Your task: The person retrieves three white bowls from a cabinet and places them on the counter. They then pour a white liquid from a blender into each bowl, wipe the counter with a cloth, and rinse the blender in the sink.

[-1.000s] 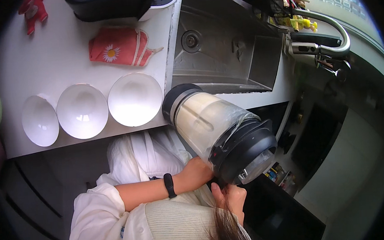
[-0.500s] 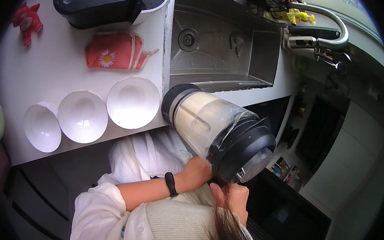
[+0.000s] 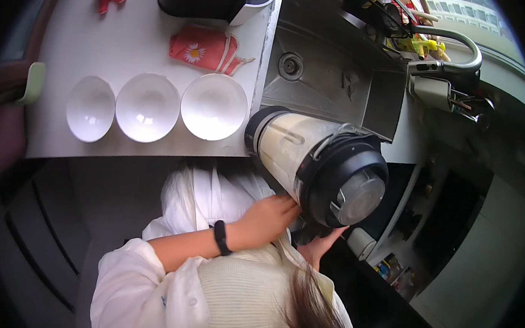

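Head view: a blender jug [image 3: 313,164] filled with pale cream liquid leans across the picture at the near edge of the bench [image 3: 135,42], its black base collar [image 3: 264,131] beside the corner of the steel sink [image 3: 315,91]. The black lid [image 3: 347,174], with a clear round cap [image 3: 362,197], faces up toward the camera. Whether the jug bears on the bench or is held just off it, I cannot tell.

The left hand [image 3: 263,222], below a black wristband [image 3: 221,237], has its fingers bent against the jug's near side; their tips are hidden, so how far they close cannot be told. The right hand [image 3: 320,246] is under the lid, beside the black handle [image 3: 308,230], thumb side showing and the rest covered; its grip cannot be told either.

Three white bowls [image 3: 148,108] stand in a row to the left, insides showing. Behind them lie a red cloth item [image 3: 207,47] with a daisy print and a black appliance [image 3: 204,4]. A curved faucet [image 3: 469,61] rises at the sink's right.
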### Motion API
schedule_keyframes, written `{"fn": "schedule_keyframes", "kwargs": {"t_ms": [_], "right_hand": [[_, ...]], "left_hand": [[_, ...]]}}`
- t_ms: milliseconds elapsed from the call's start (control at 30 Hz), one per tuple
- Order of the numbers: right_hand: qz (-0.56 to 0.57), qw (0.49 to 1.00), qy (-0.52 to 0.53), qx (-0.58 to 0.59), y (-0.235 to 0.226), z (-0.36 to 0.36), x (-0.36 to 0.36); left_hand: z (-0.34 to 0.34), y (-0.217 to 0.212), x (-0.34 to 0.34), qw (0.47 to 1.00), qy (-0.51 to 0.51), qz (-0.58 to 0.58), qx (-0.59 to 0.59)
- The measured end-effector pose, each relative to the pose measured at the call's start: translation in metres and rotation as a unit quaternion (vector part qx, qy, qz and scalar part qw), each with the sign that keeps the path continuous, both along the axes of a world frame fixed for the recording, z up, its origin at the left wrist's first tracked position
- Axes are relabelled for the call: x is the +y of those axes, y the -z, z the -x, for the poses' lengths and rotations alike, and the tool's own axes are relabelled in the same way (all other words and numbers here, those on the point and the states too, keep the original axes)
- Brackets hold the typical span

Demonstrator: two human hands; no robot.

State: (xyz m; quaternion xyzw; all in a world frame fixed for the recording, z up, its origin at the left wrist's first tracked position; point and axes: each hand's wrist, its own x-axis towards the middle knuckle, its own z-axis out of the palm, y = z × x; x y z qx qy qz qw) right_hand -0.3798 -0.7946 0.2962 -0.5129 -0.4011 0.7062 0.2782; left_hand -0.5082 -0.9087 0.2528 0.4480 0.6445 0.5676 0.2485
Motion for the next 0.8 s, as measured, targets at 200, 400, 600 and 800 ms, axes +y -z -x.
{"fn": "schedule_keyframes", "kwargs": {"t_ms": [200,400,600,800], "right_hand": [[-0.065,0.996,-0.059,0.009,0.074,-0.042,0.037],[-0.248,0.965,-0.072,0.037,0.058,0.002,0.024],[-0.437,0.88,-0.183,-0.021,0.048,-0.009,0.067],[-0.235,0.937,-0.231,0.119,0.01,-0.006,0.107]], "left_hand": [[0.001,-0.009,-0.036,0.987,-0.142,0.073,0.006],[0.001,-0.028,-0.011,0.928,-0.369,0.051,-0.006],[-0.013,-0.026,-0.002,0.907,-0.415,0.063,-0.045],[-0.035,-0.028,-0.002,0.888,-0.453,0.068,-0.05]]}}
